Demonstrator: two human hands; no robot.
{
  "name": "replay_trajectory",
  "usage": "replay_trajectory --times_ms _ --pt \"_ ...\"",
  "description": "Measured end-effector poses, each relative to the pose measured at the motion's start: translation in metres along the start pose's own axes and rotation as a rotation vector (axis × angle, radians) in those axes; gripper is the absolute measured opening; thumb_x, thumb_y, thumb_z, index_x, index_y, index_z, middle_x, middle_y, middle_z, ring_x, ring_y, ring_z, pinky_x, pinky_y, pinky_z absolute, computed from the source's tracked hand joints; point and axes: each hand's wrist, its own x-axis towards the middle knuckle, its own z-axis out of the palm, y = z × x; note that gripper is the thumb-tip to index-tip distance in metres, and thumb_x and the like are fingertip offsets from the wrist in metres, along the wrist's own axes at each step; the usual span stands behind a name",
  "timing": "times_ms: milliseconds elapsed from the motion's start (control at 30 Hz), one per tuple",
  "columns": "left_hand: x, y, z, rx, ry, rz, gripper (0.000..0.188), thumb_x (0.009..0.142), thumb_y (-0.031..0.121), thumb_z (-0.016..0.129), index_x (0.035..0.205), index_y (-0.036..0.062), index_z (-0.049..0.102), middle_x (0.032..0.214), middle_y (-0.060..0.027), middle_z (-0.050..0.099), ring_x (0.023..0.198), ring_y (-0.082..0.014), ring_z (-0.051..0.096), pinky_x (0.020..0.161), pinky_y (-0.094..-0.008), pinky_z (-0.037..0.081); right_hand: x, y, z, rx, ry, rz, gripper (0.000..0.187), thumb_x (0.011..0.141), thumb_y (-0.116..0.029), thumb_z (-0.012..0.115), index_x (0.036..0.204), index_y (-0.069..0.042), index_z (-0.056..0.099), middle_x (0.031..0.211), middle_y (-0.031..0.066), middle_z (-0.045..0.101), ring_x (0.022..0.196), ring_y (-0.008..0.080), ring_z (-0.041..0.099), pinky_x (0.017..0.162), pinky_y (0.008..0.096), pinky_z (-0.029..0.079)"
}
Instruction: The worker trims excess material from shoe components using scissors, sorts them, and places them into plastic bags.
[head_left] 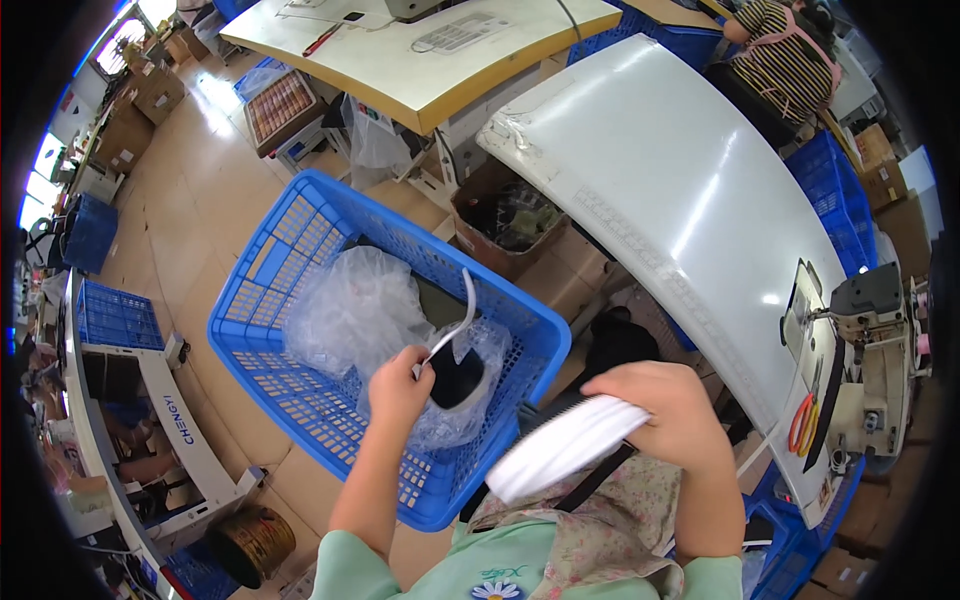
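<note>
1. Landmark: the blue basket (545,345), an open lattice crate on the near side of the benches.
2. Left hand (398,385): over the basket's interior, thumb and fingers pinching a narrow white strip (471,300). The strip's free length curves up and away above the basket's contents.
3. Right hand (665,410): just outside the basket's right side, fingers closed on the edge of a flat white roll (570,448). Roll tilted, blurred, its lower end near the basket's right rim; whether it touches, cannot tell. Link between strip and roll: cannot tell.
4. Inside the basket: a crumpled clear plastic bag (350,310) toward its left; a dark green piece (437,300) at its far side; a black piece (458,382) toward its right, with more clear plastic (430,425) around it.
5. Beyond the basket: a cardboard box (490,255) with dark contents, and farther off a yellow-edged bench (400,60).
6. Right of the basket: a long white bench (680,190). At its far-right end from the basket, orange-handled scissors (803,425) beside a sewing machine (865,300).
7. Well apart from the basket, past the white bench: a co-worker in a striped top (785,60).
</note>
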Motion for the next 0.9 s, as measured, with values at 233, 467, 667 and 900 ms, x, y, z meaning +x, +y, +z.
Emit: replay_trajectory --times_ms 233,467,667,900 --pt "-0.003 0.125 -0.106 -0.288 -0.365 0.275 0.018 0.067 0.009 0.065 0.084 0.0059 0.067 0.067 -0.0102 0.061 0.053 -0.0202 0.057 0.052 -0.0312 0.045 0.026 -0.017 0.024 -0.041 0.071 -0.114 0.026 0.065 -0.005 0.064 0.09 -0.008 0.062 0.112 0.0059 0.057 0.103 0.0237 0.055 0.086 0.0379 0.044" --pt "0.051 0.122 -0.058 -0.996 -0.538 0.31 0.029 0.082 0.026 0.059 0.094 0.0003 0.064 0.077 -0.008 0.063 0.063 -0.0141 0.058 0.054 -0.0241 0.044 -0.008 0.0 -0.018 -0.019 0.101 -0.057 0.03 0.061 -0.006 0.059 0.091 -0.005 0.062 0.09 0.0109 0.063 0.083 0.0298 0.061 0.073 0.0384 0.048" --pt "0.108 -0.064 0.162 -0.361 -0.176 -0.383 0.051 0.081 0.041 0.054 0.101 -0.006 0.058 0.1 -0.0229 0.06 0.092 -0.0328 0.057 0.079 -0.0359 0.044 -0.096 -0.011 -0.07 -0.312 0.473 0.121 0.029 0.059 -0.011 0.065 0.086 -0.003 0.068 0.076 0.0105 0.064 0.072 0.0244 0.061 0.065 0.0313 0.045" --pt "0.088 -0.101 0.249 0.185 -0.471 -0.563 0.065 0.079 0.051 0.048 0.113 -0.0041 0.057 0.113 -0.0323 0.053 0.112 -0.0335 0.052 0.089 -0.0416 0.042 -0.148 -0.001 -0.078 -0.197 0.535 0.17 0.026 0.061 -0.008 0.067 0.087 -0.004 0.067 0.072 0.0097 0.061 0.062 0.0239 0.057 0.057 0.0315 0.042"
